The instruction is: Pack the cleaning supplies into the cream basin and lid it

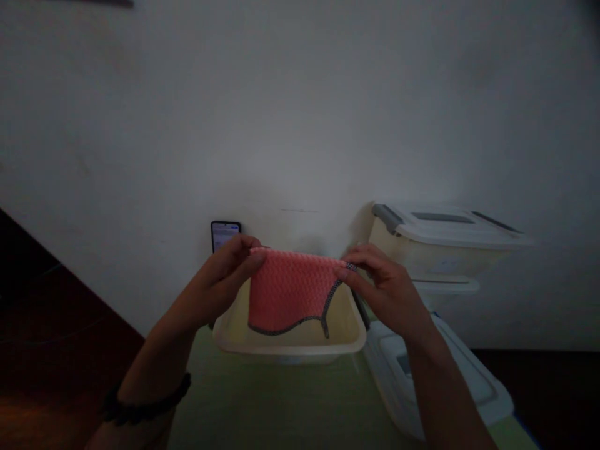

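Observation:
A pink waffle-textured cloth (288,290) with grey stitched edging hangs folded in the air. My left hand (225,275) pinches its top left corner and my right hand (389,287) pinches its top right corner. Both hands are closed on the fabric. The cloth hangs just above an open cream plastic tub (290,347) that stands on a pale green table (281,406). A dark beaded bracelet (145,403) circles my left wrist.
A phone (225,234) leans upright against the white wall behind the tub, its screen lit. At the right stands a lidded cream storage box (440,244), and a loose lid (445,381) lies lower right. Dark wooden floor lies to the left.

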The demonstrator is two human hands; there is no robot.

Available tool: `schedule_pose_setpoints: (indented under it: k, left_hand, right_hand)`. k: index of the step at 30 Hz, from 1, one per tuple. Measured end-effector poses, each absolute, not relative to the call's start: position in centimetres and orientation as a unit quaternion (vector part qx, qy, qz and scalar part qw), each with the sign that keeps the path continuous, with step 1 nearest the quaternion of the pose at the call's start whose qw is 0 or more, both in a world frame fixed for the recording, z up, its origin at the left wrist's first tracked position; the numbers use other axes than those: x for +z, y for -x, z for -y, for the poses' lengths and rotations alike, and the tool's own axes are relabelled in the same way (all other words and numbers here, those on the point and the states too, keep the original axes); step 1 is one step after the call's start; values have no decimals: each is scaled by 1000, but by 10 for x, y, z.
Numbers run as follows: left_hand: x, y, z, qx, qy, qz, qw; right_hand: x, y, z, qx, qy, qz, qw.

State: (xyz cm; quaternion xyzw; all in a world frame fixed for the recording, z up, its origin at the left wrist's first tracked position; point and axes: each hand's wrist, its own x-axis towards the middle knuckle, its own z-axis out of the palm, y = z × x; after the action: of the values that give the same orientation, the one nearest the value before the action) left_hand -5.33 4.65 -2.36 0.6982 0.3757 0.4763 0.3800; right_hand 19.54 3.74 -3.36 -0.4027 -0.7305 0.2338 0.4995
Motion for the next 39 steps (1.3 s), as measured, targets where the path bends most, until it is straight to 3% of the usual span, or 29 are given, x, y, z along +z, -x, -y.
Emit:
schedule_pose_setpoints:
  k: [5, 8, 15, 22, 30, 39]
  left_hand:
    - [-26, 37, -44, 510, -606, -389, 471]
    - [-28, 34, -44, 517, -582, -414, 471]
    - [-34, 37, -50, 289, -692, -342, 567]
    - [-35, 36, -49, 281, -661, -341, 606]
    - [-36, 39, -49, 316, -638, -421, 561]
    - [-32, 45, -48, 274, -740, -354, 502]
  right_hand:
    - [-41, -183, -37, 472, 365, 607, 524]
    - [-47, -175, -39, 527, 359, 539, 550]
    - [-51, -171, -45, 529, 366, 462, 611]
    - [-56, -168, -53, 551, 375, 409, 623]
    - [-54, -170, -47, 593, 374, 471, 535]
    - [-56, -170, -48, 582, 340, 496, 547]
